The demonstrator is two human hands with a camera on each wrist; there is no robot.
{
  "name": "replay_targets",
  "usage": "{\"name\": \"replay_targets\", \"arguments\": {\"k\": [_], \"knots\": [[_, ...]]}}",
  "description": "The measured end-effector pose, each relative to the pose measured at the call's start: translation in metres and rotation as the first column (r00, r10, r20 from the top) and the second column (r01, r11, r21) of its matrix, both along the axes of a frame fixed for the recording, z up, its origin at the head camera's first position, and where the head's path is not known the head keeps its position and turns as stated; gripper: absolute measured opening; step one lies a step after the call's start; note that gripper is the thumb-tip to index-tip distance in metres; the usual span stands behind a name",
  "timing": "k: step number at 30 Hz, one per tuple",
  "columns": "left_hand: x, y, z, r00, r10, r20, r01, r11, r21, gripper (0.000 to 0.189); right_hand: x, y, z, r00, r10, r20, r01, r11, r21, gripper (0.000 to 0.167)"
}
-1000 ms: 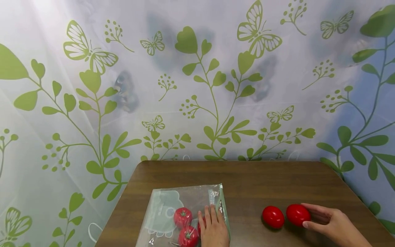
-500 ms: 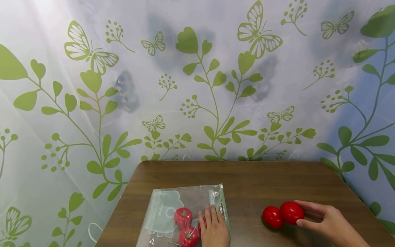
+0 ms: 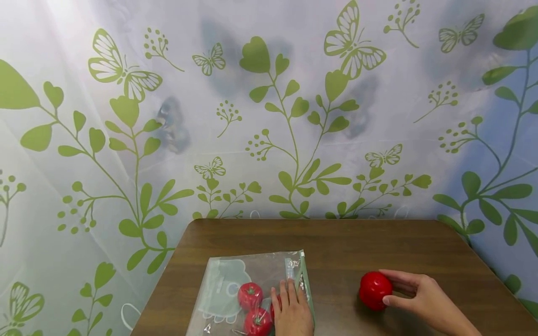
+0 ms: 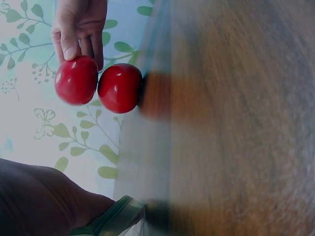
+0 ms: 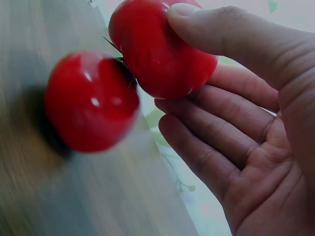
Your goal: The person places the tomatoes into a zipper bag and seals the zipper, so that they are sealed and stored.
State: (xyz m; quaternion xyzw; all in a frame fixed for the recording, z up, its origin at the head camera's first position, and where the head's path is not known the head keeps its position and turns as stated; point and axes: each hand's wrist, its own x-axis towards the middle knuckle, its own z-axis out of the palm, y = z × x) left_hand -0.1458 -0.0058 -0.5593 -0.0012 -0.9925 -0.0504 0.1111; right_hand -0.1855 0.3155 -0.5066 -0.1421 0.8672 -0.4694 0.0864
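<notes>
Now that the right hand has shifted leftward, the head view shows its held tomato hiding the lower tomato, which seems to line the pair up; the left hand, fingers nearly straight, rests on the clear zip bag containing bagged tomatoes. From the left wrist, one stands over the other on the wooden table, contact uncertain. At the right wrist, thumb and fingers pinch smooth, glossy red skin; a green calyx shows between the fruits.

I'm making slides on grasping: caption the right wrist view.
The right hand holds one red tomato over a second tomato resting on the wood-grain table.
</notes>
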Motion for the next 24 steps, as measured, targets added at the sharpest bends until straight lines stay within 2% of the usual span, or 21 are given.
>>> {"name": "replay_targets", "arguments": {"k": [9, 16, 19, 24], "knots": [[0.001, 0.0, 0.005, 0.998, -0.011, 0.054, 0.009, 1.0, 0.025, 0.038, -0.006, -0.025, 0.001, 0.999, 0.026, 0.024, -0.024, 0.998, -0.065, 0.065], [0.001, 0.0, 0.005, 0.999, -0.01, 0.053, 0.008, 1.0, 0.022, 0.037, -0.01, -0.041, 0.0, 0.997, 0.071, -0.041, -0.073, 0.996, -0.055, 0.062], [0.001, 0.0, 0.006, 0.998, -0.008, 0.06, 0.006, 1.0, 0.02, 0.037, -0.012, -0.048, 0.002, 0.998, 0.059, -0.031, -0.061, 0.996, -0.07, 0.062], [0.0, 0.001, 0.005, 0.998, 0.0, 0.059, -0.001, 1.0, 0.008, 0.036, -0.017, -0.06, 0.0, 0.995, 0.086, -0.049, -0.09, 0.992, -0.086, 0.063]]}}
